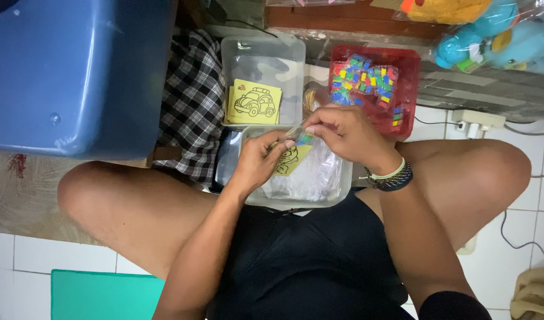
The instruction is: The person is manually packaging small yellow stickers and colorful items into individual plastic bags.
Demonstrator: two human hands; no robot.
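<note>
Over the clear tub (340,188), both hands pinch a yellow card (294,159).

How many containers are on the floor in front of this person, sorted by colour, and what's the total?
Clear plastic tubs: 2, one with yellow car cards, one under the hands with clear bags
Red basket: 1, holding small colourful packets
Blue bin: 1, large, at the side
Total: 4

The left hand and right hand hold a yellow card together.
</note>
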